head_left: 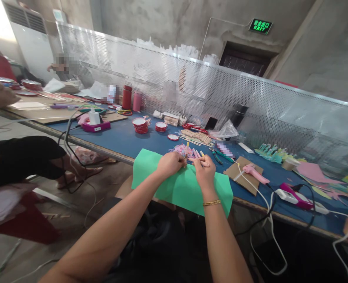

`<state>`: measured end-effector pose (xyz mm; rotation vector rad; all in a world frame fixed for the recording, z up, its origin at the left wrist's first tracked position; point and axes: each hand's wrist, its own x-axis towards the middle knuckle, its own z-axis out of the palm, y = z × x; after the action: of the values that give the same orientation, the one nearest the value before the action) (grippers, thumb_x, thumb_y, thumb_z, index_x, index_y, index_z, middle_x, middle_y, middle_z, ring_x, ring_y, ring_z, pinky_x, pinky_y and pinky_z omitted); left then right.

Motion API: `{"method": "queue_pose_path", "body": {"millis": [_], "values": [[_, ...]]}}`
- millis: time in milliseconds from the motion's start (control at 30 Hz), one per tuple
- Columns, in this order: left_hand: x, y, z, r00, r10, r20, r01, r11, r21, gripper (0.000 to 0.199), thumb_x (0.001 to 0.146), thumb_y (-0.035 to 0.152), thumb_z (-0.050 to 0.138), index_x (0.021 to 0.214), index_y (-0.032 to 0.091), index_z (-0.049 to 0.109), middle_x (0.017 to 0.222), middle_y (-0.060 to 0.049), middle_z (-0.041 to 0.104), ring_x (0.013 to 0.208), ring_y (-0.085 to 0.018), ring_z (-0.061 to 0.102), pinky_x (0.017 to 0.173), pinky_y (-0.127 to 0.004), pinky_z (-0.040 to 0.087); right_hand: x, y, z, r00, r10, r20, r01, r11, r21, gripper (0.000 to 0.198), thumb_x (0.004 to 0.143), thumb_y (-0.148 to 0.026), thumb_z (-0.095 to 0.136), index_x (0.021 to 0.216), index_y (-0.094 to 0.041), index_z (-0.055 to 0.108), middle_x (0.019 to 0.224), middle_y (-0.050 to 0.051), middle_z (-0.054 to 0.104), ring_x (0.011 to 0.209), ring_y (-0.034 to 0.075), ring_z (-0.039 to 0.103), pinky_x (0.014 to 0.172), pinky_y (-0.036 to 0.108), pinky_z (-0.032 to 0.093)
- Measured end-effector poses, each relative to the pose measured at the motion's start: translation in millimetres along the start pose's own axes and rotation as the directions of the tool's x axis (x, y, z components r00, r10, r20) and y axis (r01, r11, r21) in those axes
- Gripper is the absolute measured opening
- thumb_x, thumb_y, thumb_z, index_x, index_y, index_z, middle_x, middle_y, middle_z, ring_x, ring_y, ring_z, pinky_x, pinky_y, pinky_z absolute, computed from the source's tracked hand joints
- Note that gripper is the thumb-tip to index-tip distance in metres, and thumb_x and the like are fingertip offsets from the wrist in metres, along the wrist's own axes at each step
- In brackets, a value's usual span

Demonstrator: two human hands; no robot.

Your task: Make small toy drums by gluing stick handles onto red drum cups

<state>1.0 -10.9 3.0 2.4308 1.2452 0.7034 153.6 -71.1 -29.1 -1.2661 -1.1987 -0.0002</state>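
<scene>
Screen [103, 51], metal and perforated, runs across my whole view behind the blue table [115, 139]. At my left sits another person [23, 161], legs turned toward the table. In front of me a green sheet [168, 188] lies over the table's near edge and slopes down toward the lap. To the right of it I see a piece of cardboard [232, 169], then a purple-and-white power strip [305, 202] near the table's edge. A pink glue gun [255, 173] rests on the cardboard, its cord trailing off to the right.

Both hands are over the upper part of the sheet, near each other. My left hand [171, 162] grips a yellow-tipped stick [187, 147], held about upright at its fingertips. My right hand [205, 167] is closed around a slim pinkish piece [193, 159], too small for me to make out fully, just beside the stick. Past them on the table stands a stack of red-rimmed discs [140, 125], and nearer the fingers lies a tangle of pink strands [180, 149]
</scene>
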Motion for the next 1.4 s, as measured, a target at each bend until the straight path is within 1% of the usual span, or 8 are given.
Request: {"method": "queue_pose_path", "body": {"millis": [167,333,567,733,867,1033,1300,1400], "values": [[-1,0,-1,1.0,0.006,-0.005,-0.006,1.0,-0.013,0.02,0.084,0.03,0.064,0.079,0.023,0.083,0.075,-0.003,0.075,0.066,-0.017,0.061,0.058,-0.028,0.033,-1,-5,-1,0.998,0.035,0.053,-0.038,0.998,0.059,0.02,0.084,-0.033,0.058,0.067,-0.026,0.052,0.065,-0.002,0.067,0.073,0.023,0.062,0.088,0.04,0.048],[-1,1,-1,1.0,-0.003,0.003,0.003,1.0,0.006,0.023,0.086,0.032,0.063,0.08,0.024,0.083,0.078,-0.004,0.076,0.07,-0.018,0.063,0.06,-0.028,0.036,-1,-3,1,0.999,0.035,-0.027,-0.035,0.999,0.011,0.021,0.08,-0.034,0.058,0.064,-0.026,0.048,0.059,-0.004,0.057,0.066,0.02,0.053,0.08,0.036,0.048],[-1,-2,0,0.999,0.038,-0.002,-0.038,0.999,-0.003,0.024,0.088,0.033,0.061,0.081,0.023,0.082,0.082,-0.004,0.076,0.074,-0.018,0.064,0.063,-0.027,0.039,0,2,0,0.995,0.094,-0.017,-0.093,0.994,0.052,0.018,0.083,-0.036,0.058,0.069,-0.025,0.054,0.067,0.0,0.065,0.066,0.02,0.058,0.071,0.033,0.047],[-2,-8,1,0.994,0.111,0.01,-0.111,0.992,-0.055,0.023,0.09,0.033,0.061,0.084,0.023,0.081,0.089,-0.003,0.078,0.083,-0.017,0.065,0.069,-0.024,0.041,1,0,1,0.99,0.1,-0.098,-0.086,0.987,0.134,0.023,0.088,-0.045,0.061,0.083,-0.023,0.06,0.081,0.003,0.071,0.078,0.021,0.066,0.076,0.034,0.053],[-1,-12,0,0.991,0.137,0.001,-0.137,0.987,-0.08,0.021,0.09,0.031,0.063,0.084,0.024,0.082,0.09,-0.001,0.077,0.08,-0.016,0.064,0.068,-0.025,0.039,3,-1,4,0.99,0.117,-0.073,-0.093,0.959,0.268,0.035,0.092,-0.053,0.058,0.101,-0.02,0.064,0.094,0.008,0.074,0.08,0.021,0.071,0.077,0.036,0.057],[-1,-12,-2,0.988,0.153,0.011,-0.151,0.984,-0.099,0.019,0.09,0.031,0.065,0.083,0.023,0.082,0.091,-0.001,0.077,0.078,-0.015,0.063,0.067,-0.025,0.038,3,0,5,0.993,0.116,-0.034,-0.1,0.946,0.308,0.038,0.093,-0.055,0.057,0.105,-0.019,0.064,0.09,0.01,0.076,0.071,0.021,0.072,0.074,0.038,0.059],[-1,-12,-3,0.982,0.19,0.021,-0.187,0.977,-0.102,0.023,0.092,0.027,0.06,0.079,0.021,0.079,0.09,-0.002,0.076,0.082,-0.016,0.065,0.07,-0.025,0.04,2,-7,4,0.993,0.115,-0.03,-0.099,0.941,0.325,0.04,0.095,-0.057,0.056,0.106,-0.02,0.065,0.094,0.009,0.076,0.076,0.02,0.071,0.075,0.036,0.059],[-1,-13,-2,0.981,0.195,0.007,-0.193,0.977,-0.095,0.025,0.093,0.025,0.058,0.078,0.021,0.077,0.088,-0.002,0.076,0.083,-0.017,0.065,0.072,-0.025,0.041,2,-10,1,0.993,0.11,-0.04,-0.094,0.951,0.295,0.045,0.097,-0.059,0.051,0.108,-0.018,0.069,0.08,0.004,0.072,0.071,0.018,0.066,0.072,0.034,0.056]]}}
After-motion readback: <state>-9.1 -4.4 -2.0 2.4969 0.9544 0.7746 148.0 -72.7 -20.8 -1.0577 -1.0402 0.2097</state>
